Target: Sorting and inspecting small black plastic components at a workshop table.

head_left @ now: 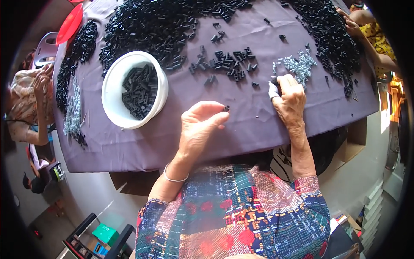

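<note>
My left hand (pixel 198 125), with a bracelet at the wrist, pinches a small black plastic piece (pixel 226 108) between thumb and fingertips above the cloth. Beside a pile of small clear pieces (pixel 299 67), my right hand (pixel 290 97) is closed, its fingers curled together. A pale cover (pixel 273 91) wraps one of its digits, and something dark shows at the fingertips, too hidden to name. Several loose black plastic pieces (pixel 228 62) lie scattered beyond both hands. To the left of my left hand stands a white round tub (pixel 113 93), partly filled with black pieces.
A purple cloth (pixel 241 138) covers the table. Large heaps of black pieces (pixel 138 30) spread across its far side. People sit at the left (pixel 32 95) and right (pixel 375 41) edges, near their own heaps. A red dish (pixel 70 23) sits at the far left.
</note>
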A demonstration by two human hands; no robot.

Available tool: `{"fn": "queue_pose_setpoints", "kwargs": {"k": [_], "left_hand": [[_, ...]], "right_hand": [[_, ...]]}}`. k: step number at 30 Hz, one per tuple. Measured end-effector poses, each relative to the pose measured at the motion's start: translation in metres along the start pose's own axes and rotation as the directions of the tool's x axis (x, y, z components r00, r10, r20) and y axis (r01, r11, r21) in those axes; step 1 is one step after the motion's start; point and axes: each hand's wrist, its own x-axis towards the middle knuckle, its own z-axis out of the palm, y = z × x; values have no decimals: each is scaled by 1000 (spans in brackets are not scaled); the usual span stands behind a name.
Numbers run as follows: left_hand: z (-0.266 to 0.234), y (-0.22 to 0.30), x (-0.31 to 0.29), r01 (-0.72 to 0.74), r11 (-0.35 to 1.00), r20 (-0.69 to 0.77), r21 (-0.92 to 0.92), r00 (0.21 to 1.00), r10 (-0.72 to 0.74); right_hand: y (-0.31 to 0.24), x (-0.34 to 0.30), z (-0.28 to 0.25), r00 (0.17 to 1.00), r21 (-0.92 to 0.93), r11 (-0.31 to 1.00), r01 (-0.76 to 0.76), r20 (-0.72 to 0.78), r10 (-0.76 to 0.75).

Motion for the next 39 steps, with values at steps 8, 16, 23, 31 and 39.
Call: {"fn": "queue_pose_setpoints", "kwargs": {"k": [8,16,23,31,39], "left_hand": [[1,-6,-7,-95,994,8,52,996,94],[5,-10,-9,-107,994,18,21,994,106],[2,-8,-9,0,996,35,-91,999,3],[0,-9,-6,30,985,97,-168,995,-13],[-7,-11,-10,169,968,193,-187,972,-132]], "right_hand": [[-54,-6,-23,980,629,777,35,132,-151],[-66,-10,-21,958,652,754,82,156,-240],[-67,-10,-22,959,708,705,48,164,-230],[-64,-13,-23,961,752,659,-5,185,-204],[-66,-6,-30,928,771,635,52,198,-317]]}}
